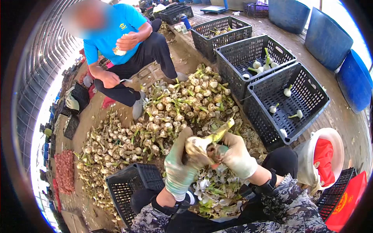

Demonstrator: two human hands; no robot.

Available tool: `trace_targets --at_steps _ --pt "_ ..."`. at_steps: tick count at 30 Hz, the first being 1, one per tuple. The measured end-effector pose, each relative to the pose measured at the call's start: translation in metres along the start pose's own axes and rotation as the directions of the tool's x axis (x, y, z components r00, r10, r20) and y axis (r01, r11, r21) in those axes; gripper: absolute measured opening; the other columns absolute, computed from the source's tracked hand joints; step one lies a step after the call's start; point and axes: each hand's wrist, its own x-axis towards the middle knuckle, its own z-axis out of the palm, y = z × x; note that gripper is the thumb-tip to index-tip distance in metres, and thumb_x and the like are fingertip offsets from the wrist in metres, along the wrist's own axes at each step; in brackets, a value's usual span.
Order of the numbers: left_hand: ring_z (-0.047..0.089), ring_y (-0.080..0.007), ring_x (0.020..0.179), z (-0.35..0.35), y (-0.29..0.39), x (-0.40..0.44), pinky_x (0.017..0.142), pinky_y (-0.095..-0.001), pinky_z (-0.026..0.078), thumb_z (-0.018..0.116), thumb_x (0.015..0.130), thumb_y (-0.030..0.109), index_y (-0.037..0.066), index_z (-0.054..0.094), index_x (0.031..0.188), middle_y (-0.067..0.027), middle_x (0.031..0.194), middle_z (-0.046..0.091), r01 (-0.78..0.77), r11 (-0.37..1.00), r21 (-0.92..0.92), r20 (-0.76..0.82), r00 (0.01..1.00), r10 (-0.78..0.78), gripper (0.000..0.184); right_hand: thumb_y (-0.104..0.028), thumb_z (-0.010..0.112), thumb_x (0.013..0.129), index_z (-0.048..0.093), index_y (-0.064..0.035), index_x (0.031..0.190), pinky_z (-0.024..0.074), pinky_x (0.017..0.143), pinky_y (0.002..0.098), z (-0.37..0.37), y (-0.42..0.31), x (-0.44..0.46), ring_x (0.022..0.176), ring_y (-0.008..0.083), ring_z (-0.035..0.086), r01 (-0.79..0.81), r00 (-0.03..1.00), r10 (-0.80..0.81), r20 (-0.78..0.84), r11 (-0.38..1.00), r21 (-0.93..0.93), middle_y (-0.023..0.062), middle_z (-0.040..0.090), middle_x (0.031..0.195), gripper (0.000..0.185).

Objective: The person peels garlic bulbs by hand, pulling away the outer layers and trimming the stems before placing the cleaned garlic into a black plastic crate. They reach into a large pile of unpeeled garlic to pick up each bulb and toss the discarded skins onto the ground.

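In front of me, my left hand, in a whitish glove with green stripes, is closed around a garlic bulb. Its green-yellow stem points up and to the right. My right hand, gloved too, is closed close against the bulb's right side. A small reddish patch shows by its fingers, but what they grip is hidden. Below both hands lies a heap of peeled skins and leaves. Beyond them spreads a large pile of unpeeled garlic.
Black crates holding a few cleaned bulbs stand at the right. Another black crate is by my left knee. A white bucket with red cloth sits at my right. Opposite, a person in a blue shirt holds a bulb and a tool.
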Motion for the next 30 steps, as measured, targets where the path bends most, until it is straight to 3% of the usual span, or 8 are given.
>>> trace_targets --at_steps 4,10,13,16,18,22,26,30 --pt "0.061 -0.0140 0.079 -0.018 -0.010 0.006 0.064 -0.0257 0.050 0.049 0.091 0.049 0.005 0.057 0.111 -0.0050 0.093 0.062 0.799 0.286 -0.528 0.464 0.554 -0.692 0.049 -0.011 0.071 0.075 0.061 0.0018 0.097 0.0506 0.058 0.0269 -0.001 0.012 0.007 0.069 0.0149 0.063 0.569 0.787 -0.589 0.184 0.576 -0.587 0.0106 0.065 0.084 0.028" --pt "0.058 -0.0191 0.095 0.005 -0.031 -0.010 0.079 -0.0260 0.049 0.065 0.084 0.021 -0.002 0.036 0.133 -0.0105 0.112 0.055 0.020 0.954 0.300 0.092 0.995 -0.049 0.061 -0.005 0.059 0.083 0.060 0.0030 0.099 0.0518 0.056 0.0267 -0.005 -0.009 0.003 0.068 0.0128 0.062 0.287 0.954 -0.282 0.099 0.770 -0.570 0.0091 0.064 0.082 0.018" --pt "0.059 -0.0214 0.096 -0.009 -0.013 -0.006 0.076 -0.0325 0.054 0.074 0.075 0.018 -0.002 0.036 0.133 -0.0118 0.111 0.057 0.441 0.791 -0.423 0.278 0.895 -0.350 0.072 -0.005 0.054 0.083 0.061 0.0022 0.097 0.0519 0.061 0.0255 -0.007 -0.006 -0.004 0.072 0.0168 0.063 0.570 0.810 -0.532 0.246 0.617 -0.542 0.0105 0.063 0.082 0.017" --pt "0.063 -0.0242 0.088 -0.021 -0.003 0.006 0.066 -0.0368 0.053 0.072 0.072 0.047 0.003 0.042 0.128 -0.0117 0.107 0.060 0.706 0.252 -0.662 0.621 0.705 -0.344 0.077 -0.010 0.059 0.083 0.054 0.0032 0.093 0.0484 0.076 0.0313 -0.017 -0.002 -0.010 0.076 0.0168 0.059 -0.192 0.972 0.232 0.049 0.649 0.736 0.0100 0.061 0.092 0.017" --pt "0.062 -0.0219 0.088 -0.020 -0.025 0.007 0.067 -0.0355 0.053 0.071 0.074 0.046 0.002 0.043 0.127 -0.0107 0.107 0.060 0.700 0.367 -0.613 0.537 0.710 -0.456 0.074 -0.013 0.059 0.084 0.053 0.0037 0.100 0.0499 0.074 0.0290 -0.022 0.019 -0.003 0.078 0.0154 0.060 0.004 0.949 -0.247 0.195 0.630 0.776 0.0093 0.060 0.094 0.024" --pt "0.062 -0.0179 0.082 -0.001 -0.039 -0.010 0.071 -0.0241 0.053 0.066 0.083 0.039 0.001 0.043 0.124 -0.0089 0.102 0.060 0.116 0.979 -0.166 0.177 0.980 -0.086 0.061 -0.031 0.061 0.086 0.052 0.0043 0.108 0.0518 0.070 0.0288 -0.011 -0.008 -0.020 0.079 0.0170 0.063 -0.042 0.983 0.039 0.179 0.999 0.013 0.0075 0.063 0.090 0.042" --pt "0.060 -0.0141 0.085 -0.014 -0.016 -0.004 0.073 -0.0255 0.052 0.078 0.072 0.019 0.000 0.045 0.123 -0.0075 0.098 0.061 0.570 0.631 -0.527 0.446 0.817 -0.365 0.064 -0.014 0.055 0.087 0.057 0.0018 0.103 0.0515 0.073 0.0307 -0.051 0.004 0.027 0.078 0.0237 0.063 0.030 0.953 -0.019 -0.303 0.999 0.032 0.0141 0.065 0.088 0.022" --pt "0.060 -0.0131 0.087 -0.024 -0.012 -0.002 0.074 -0.0248 0.053 0.080 0.067 0.009 0.001 0.044 0.124 -0.0066 0.101 0.060 0.597 0.646 -0.476 0.518 0.784 -0.342 0.068 -0.002 0.057 0.077 0.059 -0.0026 0.111 0.0488 0.081 0.0389 -0.044 0.024 0.002 0.086 0.0323 0.062 0.094 0.958 0.223 0.177 0.341 -0.936 0.0171 0.064 0.093 0.034"
